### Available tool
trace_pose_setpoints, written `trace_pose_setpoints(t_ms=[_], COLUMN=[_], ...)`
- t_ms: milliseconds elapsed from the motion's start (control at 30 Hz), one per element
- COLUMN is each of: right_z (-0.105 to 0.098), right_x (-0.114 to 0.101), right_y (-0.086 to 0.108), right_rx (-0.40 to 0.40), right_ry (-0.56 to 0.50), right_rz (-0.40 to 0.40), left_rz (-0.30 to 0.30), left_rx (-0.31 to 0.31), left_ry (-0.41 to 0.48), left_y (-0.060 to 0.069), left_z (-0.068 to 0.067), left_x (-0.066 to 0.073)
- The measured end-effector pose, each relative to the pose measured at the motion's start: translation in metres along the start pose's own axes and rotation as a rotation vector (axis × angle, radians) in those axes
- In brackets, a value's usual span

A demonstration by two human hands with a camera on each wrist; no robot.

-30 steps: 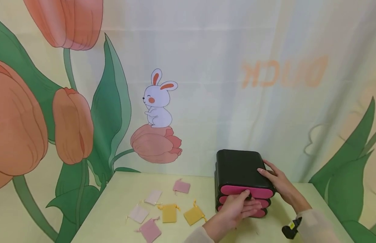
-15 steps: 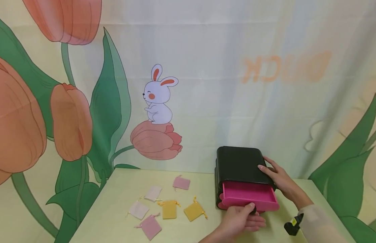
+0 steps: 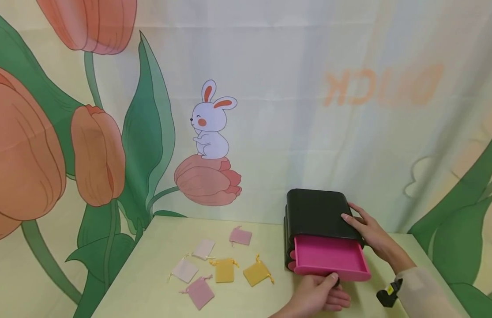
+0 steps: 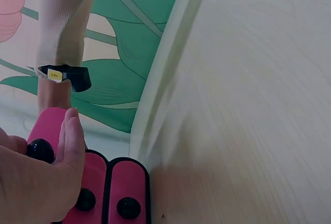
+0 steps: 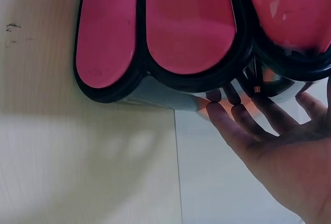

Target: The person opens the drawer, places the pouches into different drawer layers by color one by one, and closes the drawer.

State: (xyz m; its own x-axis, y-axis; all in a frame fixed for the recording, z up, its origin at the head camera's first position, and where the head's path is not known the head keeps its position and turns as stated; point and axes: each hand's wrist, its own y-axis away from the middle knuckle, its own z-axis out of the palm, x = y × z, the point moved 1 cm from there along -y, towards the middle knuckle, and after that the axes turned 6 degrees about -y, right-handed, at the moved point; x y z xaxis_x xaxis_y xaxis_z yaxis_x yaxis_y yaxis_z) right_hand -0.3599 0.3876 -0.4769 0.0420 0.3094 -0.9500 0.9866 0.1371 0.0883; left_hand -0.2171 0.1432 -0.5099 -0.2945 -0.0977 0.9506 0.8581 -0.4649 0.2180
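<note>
A: Where is the drawer?

B: The pink top drawer juts out of the black cabinet, on the right side of the desk. Its pink floor and side walls show.

A: And which way does it point?

B: Toward the near edge. The front panel's long axis runs left to right, with the right end slightly nearer. I can't tell how far back the rest goes, as the black top covers it.

A: What are the hands doing?

B: They're apart. The left hand pinches the round black knob at the middle of that panel, its other fingers stretched out below. The right hand has its thumb on the cabinet's top and its extended fingers against the right side.

A: What's under the top drawer?

B: Two lower drawers, pink-fronted within black rims, knobs facing near too.

A: Anything to the left?

B: Six drawstring pouches, lying flat. One yellow pouch is nearest the cabinet, the other yellow pouch just left of it. Two pale pouches lie farther left, one pink pouch near, another pink pouch far.

A: And behind?

B: A printed curtain: tulips on the left, a white rabbit left of centre, orange mirrored lettering on the right.
</note>
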Motion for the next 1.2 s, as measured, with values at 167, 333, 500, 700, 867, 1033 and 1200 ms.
trace_pose_setpoints(t_ms=[167, 333, 500, 700, 867, 1033, 1200], right_z=[-0.002, -0.003, -0.002, -0.001, 0.001, 0.002, 0.001], right_x=[-0.001, -0.003, -0.003, 0.0, -0.002, -0.003, 0.001], right_y=[-0.001, -0.003, -0.004, 0.0, -0.002, -0.003, -0.002], right_rx=[0.004, 0.019, 0.015, 0.018, 0.023, 0.029, 0.031], right_ry=[-0.001, 0.001, -0.013, -0.005, 0.0, 0.003, 0.005], right_rz=[-0.004, -0.007, 0.002, 0.014, 0.001, 0.002, 0.005], left_rz=[0.009, 0.009, 0.026, 0.124, 0.155, 0.062, -0.001], left_rx=[-0.051, -0.156, -0.187, 0.023, 0.224, 0.435, 0.549], left_ry=[-0.065, -0.189, -0.324, -0.565, -0.778, -0.971, -1.105], left_y=[-0.002, 0.008, 0.027, 0.053, 0.074, 0.087, 0.094], left_z=[-0.008, -0.038, -0.085, -0.142, -0.203, -0.255, -0.286], left_x=[-0.001, 0.004, 0.012, 0.03, 0.04, 0.041, 0.028])
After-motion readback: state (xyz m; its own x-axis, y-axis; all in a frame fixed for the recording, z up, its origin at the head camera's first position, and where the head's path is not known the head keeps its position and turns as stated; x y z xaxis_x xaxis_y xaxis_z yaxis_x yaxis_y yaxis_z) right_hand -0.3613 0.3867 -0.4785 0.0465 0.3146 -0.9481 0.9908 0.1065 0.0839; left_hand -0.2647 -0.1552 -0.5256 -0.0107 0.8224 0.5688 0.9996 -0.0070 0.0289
